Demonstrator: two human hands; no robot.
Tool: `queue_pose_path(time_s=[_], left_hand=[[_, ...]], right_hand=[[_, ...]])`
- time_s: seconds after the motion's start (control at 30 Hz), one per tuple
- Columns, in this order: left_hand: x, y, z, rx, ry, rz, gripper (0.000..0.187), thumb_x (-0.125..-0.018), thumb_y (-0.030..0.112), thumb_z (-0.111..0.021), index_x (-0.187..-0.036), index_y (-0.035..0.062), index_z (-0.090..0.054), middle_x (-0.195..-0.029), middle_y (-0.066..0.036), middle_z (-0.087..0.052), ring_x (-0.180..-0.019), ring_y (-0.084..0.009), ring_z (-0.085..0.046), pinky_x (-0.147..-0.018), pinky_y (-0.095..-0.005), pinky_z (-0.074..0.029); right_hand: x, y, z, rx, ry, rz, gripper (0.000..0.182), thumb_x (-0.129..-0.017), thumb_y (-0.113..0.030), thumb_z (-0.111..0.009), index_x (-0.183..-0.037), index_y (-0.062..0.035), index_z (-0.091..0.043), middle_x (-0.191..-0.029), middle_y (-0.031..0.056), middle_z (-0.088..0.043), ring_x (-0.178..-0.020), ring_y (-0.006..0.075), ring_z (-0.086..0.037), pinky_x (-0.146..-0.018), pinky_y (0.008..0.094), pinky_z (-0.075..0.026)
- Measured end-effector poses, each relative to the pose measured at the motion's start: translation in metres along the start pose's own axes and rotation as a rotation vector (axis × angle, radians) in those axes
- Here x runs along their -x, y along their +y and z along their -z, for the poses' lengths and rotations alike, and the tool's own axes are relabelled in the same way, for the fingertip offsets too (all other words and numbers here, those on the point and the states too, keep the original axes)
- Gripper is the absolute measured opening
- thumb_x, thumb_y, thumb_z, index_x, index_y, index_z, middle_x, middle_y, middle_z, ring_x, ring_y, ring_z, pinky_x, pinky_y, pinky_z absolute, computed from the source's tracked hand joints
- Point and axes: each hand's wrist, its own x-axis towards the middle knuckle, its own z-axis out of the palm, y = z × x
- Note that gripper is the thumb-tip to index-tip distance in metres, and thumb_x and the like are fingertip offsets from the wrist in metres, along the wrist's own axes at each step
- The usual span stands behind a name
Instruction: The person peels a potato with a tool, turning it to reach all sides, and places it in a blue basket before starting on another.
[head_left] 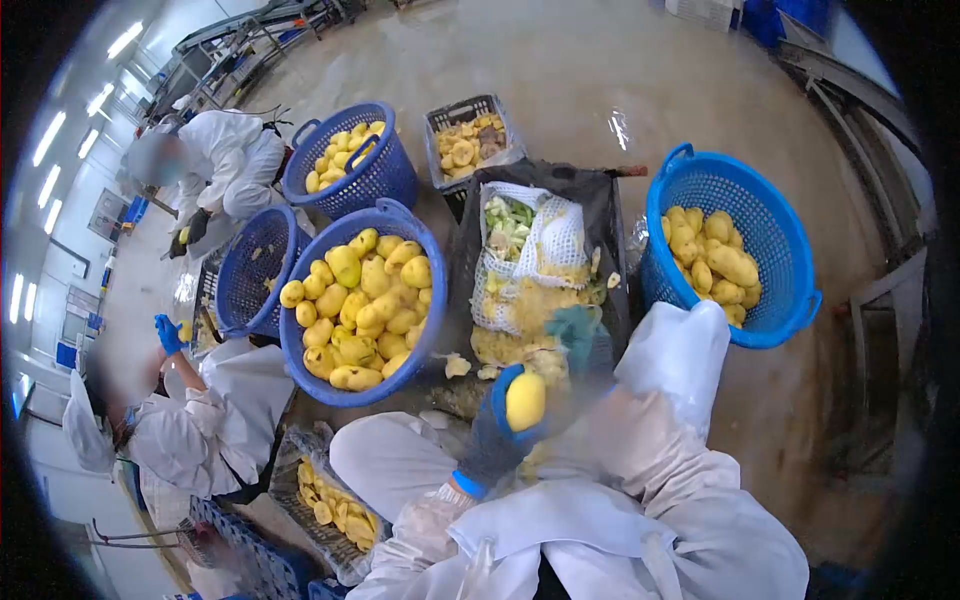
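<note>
A smooth yellow fruit that looks like a peeled mango [525,402] sits in my left hand [497,425], which wears a dark glove with blue trim and is closed round it. My right hand [583,345], in what looks like a teal-grey glove, is smeared over the black-lined bin, so its fingers and anything in them cannot be made out. Beneath both hands, the black-lined bin [617,260] holds yellow peel scraps [525,305], white foam netting [558,235] and some green bits [508,222].
Left of the bin, a blue basket [290,345] is heaped with yellow fruit. Another blue basket [805,240] stands at right, partly filled. A crate of cut pieces [465,140] lies beyond. Two co-workers in white [185,440] [235,160] sit at left near more baskets.
</note>
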Motion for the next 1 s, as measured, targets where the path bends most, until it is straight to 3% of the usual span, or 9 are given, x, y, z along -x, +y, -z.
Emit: queue_pose_path(time_s=[0.1,0.17,0.27,0.37,0.5,0.63,0.77,0.9,1.0], left_hand=[[0.003,-0.002,0.006,-0.068,-0.018,0.012,0.076,-0.069,0.02,-0.08,-0.132,0.0003,-0.042,-0.125,-0.021,-0.052,-0.115,-0.035,-0.052,-0.098,-0.0419,-0.041],[-0.003,-0.004,0.006,-0.174,-0.039,-0.015,0.076,-0.069,0.021,-0.079,-0.132,-0.0001,-0.042,-0.124,-0.021,-0.053,-0.113,-0.0365,-0.052,-0.096,-0.0428,-0.042],[-0.006,-0.008,0.009,-0.282,-0.059,-0.101,0.081,-0.07,0.024,-0.077,-0.135,-0.0015,-0.038,-0.118,-0.02,-0.057,-0.108,-0.0377,-0.054,-0.092,-0.0442,-0.043],[-0.012,-0.004,0.021,-0.448,-0.081,-0.143,0.088,-0.068,0.024,-0.076,-0.14,-0.0023,-0.032,-0.113,-0.019,-0.058,-0.102,-0.0367,-0.056,-0.087,-0.0438,-0.044],[-0.014,-0.002,0.021,-0.45,-0.093,-0.156,0.097,-0.066,0.023,-0.076,-0.144,-0.0026,-0.024,-0.109,-0.018,-0.059,-0.094,-0.0357,-0.056,-0.08,-0.0434,-0.045],[-0.009,-0.005,0.029,-0.454,-0.134,-0.134,0.097,-0.067,0.023,-0.076,-0.144,-0.0035,-0.024,-0.109,-0.018,-0.059,-0.096,-0.0357,-0.056,-0.081,-0.0436,-0.045],[-0.012,-0.004,0.023,-0.323,-0.115,-0.028,0.094,-0.068,0.022,-0.077,-0.143,-0.0031,-0.026,-0.11,-0.019,-0.058,-0.1,-0.0362,-0.056,-0.085,-0.0433,-0.045],[-0.004,-0.011,0.021,-0.206,-0.018,-0.13,0.086,-0.069,0.019,-0.079,-0.139,-0.0017,-0.033,-0.116,-0.019,-0.056,-0.105,-0.0366,-0.055,-0.092,-0.0427,-0.044],[-0.007,-0.004,0.016,-0.091,0.065,-0.116,0.078,-0.07,0.014,-0.079,-0.135,0.0013,-0.038,-0.123,-0.017,-0.053,-0.109,-0.0336,-0.056,-0.096,-0.0432,-0.043]], right_hand=[[0.001,-0.006,0.012,0.113,0.013,0.084,0.024,-0.098,-0.021,-0.044,-0.108,-0.0039,-0.057,-0.092,0.0038,-0.063,-0.08,0.0143,-0.059,-0.075,0.0271,-0.046],[0.012,-0.037,-0.019,-0.018,-0.008,-0.261,0.025,-0.097,-0.023,-0.047,-0.11,-0.0038,-0.057,-0.099,0.0084,-0.064,-0.087,0.0197,-0.062,-0.081,0.0325,-0.049],[-0.011,0.013,0.013,-0.488,-0.144,-0.204,0.025,-0.096,-0.022,-0.048,-0.107,-0.0018,-0.057,-0.098,0.0124,-0.065,-0.09,0.0245,-0.063,-0.082,0.0386,-0.051],[-0.014,-0.012,0.012,-0.273,0.021,-0.271,0.026,-0.096,-0.022,-0.047,-0.109,-0.0009,-0.056,-0.096,0.0138,-0.065,-0.087,0.026,-0.064,-0.08,0.0394,-0.052],[-0.013,0.021,0.002,0.019,-0.4,-0.081,0.026,-0.096,-0.024,-0.048,-0.102,-0.0012,-0.059,-0.094,0.014,-0.066,-0.079,0.0261,-0.066,-0.076,0.0393,-0.054],[-0.015,-0.015,-0.006,-0.108,0.017,-0.093,0.037,-0.097,-0.033,-0.049,-0.104,0.0016,-0.058,-0.093,0.0123,-0.066,-0.081,0.024,-0.065,-0.076,0.0389,-0.053],[-0.002,0.012,-0.011,-0.052,-0.292,-0.104,0.036,-0.098,-0.034,-0.048,-0.105,-0.0005,-0.059,-0.093,0.01,-0.066,-0.082,0.0209,-0.064,-0.076,0.0359,-0.051],[-0.036,-0.024,0.01,-0.129,0.172,-0.14,0.034,-0.097,-0.032,-0.051,-0.107,-0.0002,-0.059,-0.092,0.0116,-0.066,-0.08,0.0193,-0.064,-0.071,0.0324,-0.05],[-0.006,-0.054,-0.026,-0.149,-0.026,-0.218,0.041,-0.099,-0.037,-0.045,-0.107,-0.0005,-0.059,-0.094,0.0122,-0.066,-0.083,0.0196,-0.064,-0.074,0.0323,-0.05]])
